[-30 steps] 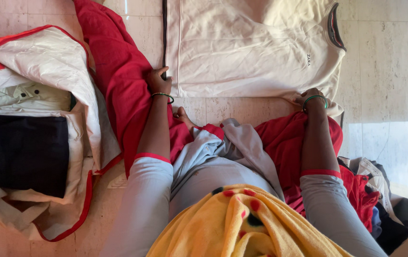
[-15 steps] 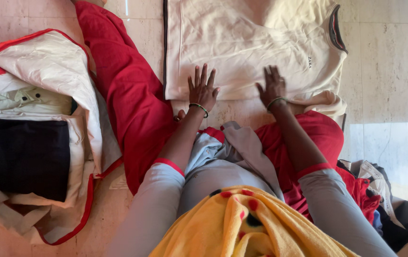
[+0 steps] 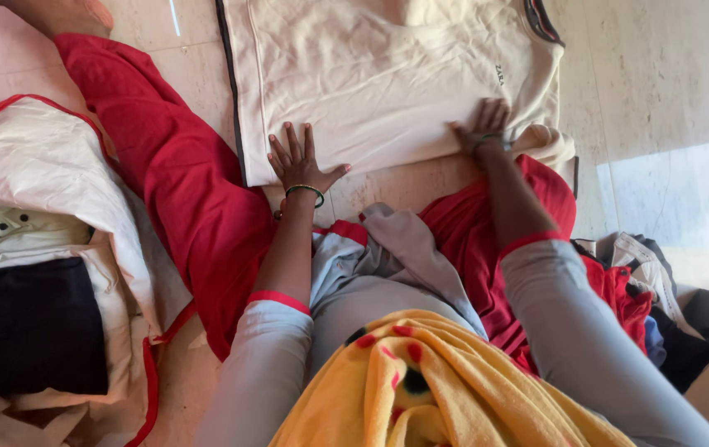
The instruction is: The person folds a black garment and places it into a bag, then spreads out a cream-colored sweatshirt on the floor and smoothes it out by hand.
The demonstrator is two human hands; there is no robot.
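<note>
- Head view, 9 o'clock: white storage bag (image 3: 57,182) with red trim, dark folded cloth (image 3: 28,327) inside.
- 11 o'clock: my left hand (image 3: 298,161), fingers spread, grasping nothing, flat on near edge of cream shirt (image 3: 388,74).
- Shirt lies at 12 o'clock on tiled floor (image 3: 669,91).
- 1 o'clock: my right hand (image 3: 487,124), released, palm pressing shirt's near corner.

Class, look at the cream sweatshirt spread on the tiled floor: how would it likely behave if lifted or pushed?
The cream sweatshirt looks floppy: it lies flat with soft wrinkles, so it would probably sag. Under the left hand and right hand, it might slide or bunch on the smooth tiled floor.
</note>
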